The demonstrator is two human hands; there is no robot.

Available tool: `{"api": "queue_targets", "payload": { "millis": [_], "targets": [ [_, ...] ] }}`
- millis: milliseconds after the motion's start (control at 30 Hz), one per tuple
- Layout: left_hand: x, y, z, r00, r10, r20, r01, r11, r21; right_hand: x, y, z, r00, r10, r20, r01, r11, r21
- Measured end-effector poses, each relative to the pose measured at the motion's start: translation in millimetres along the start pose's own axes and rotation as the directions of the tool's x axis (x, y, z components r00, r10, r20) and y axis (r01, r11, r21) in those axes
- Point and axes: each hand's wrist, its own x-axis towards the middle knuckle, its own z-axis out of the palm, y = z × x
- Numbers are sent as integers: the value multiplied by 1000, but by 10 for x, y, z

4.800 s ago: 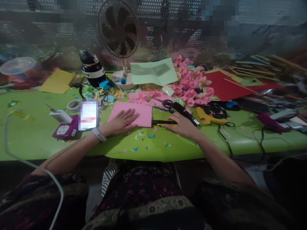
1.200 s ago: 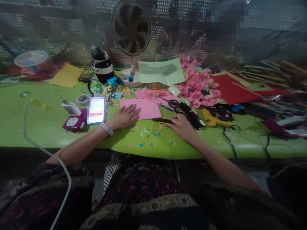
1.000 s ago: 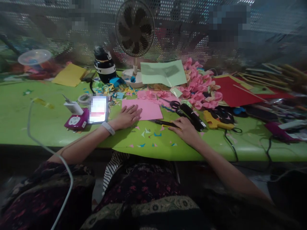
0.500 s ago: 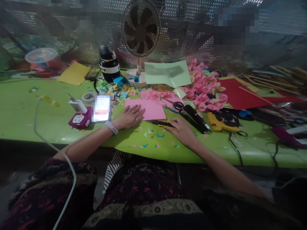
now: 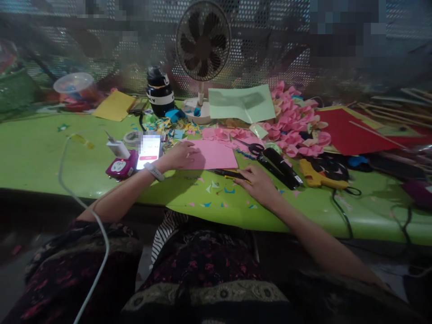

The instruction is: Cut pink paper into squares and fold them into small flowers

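A sheet of pink paper (image 5: 218, 155) lies on the green tabletop in front of me. My left hand (image 5: 180, 155) is over its left part, palm down, fingers apart and slightly bent; whether the fingertips touch the paper is unclear. Along the paper's near edge lies a slim black-and-yellow pen-like tool (image 5: 227, 173). My right hand (image 5: 258, 182) has its fingers closed over the right end of this tool, low on the table. Just left of my left hand is a lit phone (image 5: 148, 153). Scissors (image 5: 254, 147) and a black stapler (image 5: 280, 168) lie beyond my right hand.
A yellow glue gun (image 5: 319, 175) lies at the right, before red paper (image 5: 347, 132). Pink paper petals (image 5: 293, 119) are heaped behind. A fan (image 5: 203, 42), black bottle (image 5: 160, 92) and pale green sheet (image 5: 243, 103) stand at the back. A white cable (image 5: 62, 180) hangs over the left edge.
My left hand has gone from lying flat on the pink paper to bent, raised fingers. My right hand stays at the pen-like tool. The whole view has shifted slightly.
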Motion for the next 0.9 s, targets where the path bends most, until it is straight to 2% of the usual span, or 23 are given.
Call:
{"api": "queue_targets", "payload": {
  "millis": [133, 233, 433, 700, 900],
  "targets": [
    [-19, -119, -242, 992, -2, 122, 20, 989, -144, 8, -25, -4, 1000, -5, -7, 5, 1000, -24],
    [-32, -109, -310, 990, 24, 138, -1, 986, -165, 74, -90, 13, 1000, -19, 7, 20, 999, -38],
    [-29, -149, -260, 989, 34, 141, -13, 989, -144, 257, -211, 57, 997, -55, 58, 57, 998, -18],
    [-35, -181, -231, 989, 42, 144, -24, 992, -127, 142, -219, 30, 996, -63, 69, 61, 998, 19],
    [-30, -166, -235, 989, 40, 142, -20, 990, -139, 299, -319, 134, 995, -83, 60, 82, 996, 20]
  ]
}}
